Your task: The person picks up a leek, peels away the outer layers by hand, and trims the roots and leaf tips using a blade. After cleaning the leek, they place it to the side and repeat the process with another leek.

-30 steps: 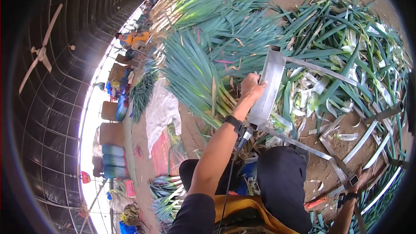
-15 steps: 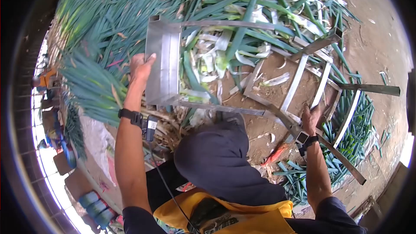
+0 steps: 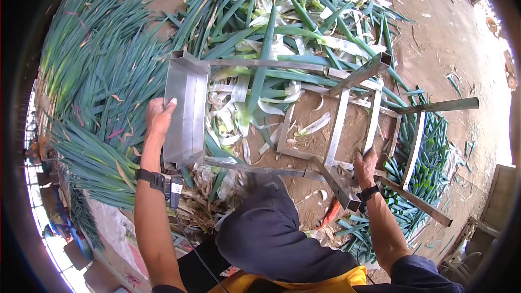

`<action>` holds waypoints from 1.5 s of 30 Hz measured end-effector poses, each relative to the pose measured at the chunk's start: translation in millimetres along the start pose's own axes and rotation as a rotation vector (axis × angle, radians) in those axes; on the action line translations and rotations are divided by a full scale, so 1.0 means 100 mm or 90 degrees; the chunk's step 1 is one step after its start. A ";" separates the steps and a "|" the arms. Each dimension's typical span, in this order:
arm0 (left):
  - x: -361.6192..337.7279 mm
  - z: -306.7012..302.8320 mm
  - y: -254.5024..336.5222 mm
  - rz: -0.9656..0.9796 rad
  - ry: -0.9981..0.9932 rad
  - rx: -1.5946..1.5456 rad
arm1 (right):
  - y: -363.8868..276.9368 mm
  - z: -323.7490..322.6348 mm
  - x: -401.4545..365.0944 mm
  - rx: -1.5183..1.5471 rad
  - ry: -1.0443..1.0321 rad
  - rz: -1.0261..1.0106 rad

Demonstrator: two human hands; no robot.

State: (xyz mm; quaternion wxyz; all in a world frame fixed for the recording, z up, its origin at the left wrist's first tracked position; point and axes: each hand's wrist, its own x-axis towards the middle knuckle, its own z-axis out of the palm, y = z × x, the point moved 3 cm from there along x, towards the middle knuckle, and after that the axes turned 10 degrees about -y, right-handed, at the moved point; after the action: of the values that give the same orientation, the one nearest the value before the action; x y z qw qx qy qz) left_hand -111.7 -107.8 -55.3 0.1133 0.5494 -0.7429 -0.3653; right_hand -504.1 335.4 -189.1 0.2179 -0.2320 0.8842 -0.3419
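Observation:
A metal frame [image 3: 337, 130] with legs and crossbars lies across the view in front of me, a boxy sheet-metal tray [image 3: 186, 109] at its left end. My left hand [image 3: 160, 119] grips the outer left edge of that tray, thumb on top. Around a lower bar of the frame, my right hand [image 3: 366, 167] is closed, with its wrist beside a leg of the frame. Through the frame show bare soil and loose pale leaf scraps [image 3: 228, 111].
Long green onions [image 3: 103, 76] lie in bundles at the left. A heap of leaves and stalks [image 3: 282, 21] spreads at the top. Cut green stalks [image 3: 429, 157] are piled at the right. A red scrap [image 3: 329, 214] lies near my right wrist.
The view has shifted, so the frame and both hands appear lower and further left. The frame's near leg has swung relative to my right hand, and both hands still hold the frame.

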 end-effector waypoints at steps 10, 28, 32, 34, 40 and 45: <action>0.18 0.19 0.14 0.018 -0.016 0.011 | -0.04 -0.02 0.00 0.054 -0.005 0.009; 0.40 0.73 0.64 0.093 -0.124 0.017 | -0.01 0.00 0.02 0.042 0.001 0.012; 0.16 1.06 1.03 0.231 -0.146 0.059 | -0.03 0.00 0.03 0.031 -0.028 0.029; 0.20 1.23 1.02 0.235 -0.165 0.103 | 0.02 0.02 0.03 0.022 -0.028 0.039; 0.07 1.35 1.22 0.236 -0.194 0.109 | 0.05 -0.03 0.02 0.034 -0.041 0.072; -0.12 1.41 0.98 0.211 -0.207 0.084 | 0.13 0.01 0.03 0.020 -0.026 0.072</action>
State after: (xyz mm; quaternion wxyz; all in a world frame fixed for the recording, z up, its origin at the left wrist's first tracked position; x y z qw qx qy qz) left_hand -259.1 -25.1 -86.7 0.0147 0.3602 -0.8537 -0.3758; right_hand -509.0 341.2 -199.6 0.2583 -0.1848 0.8859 -0.3381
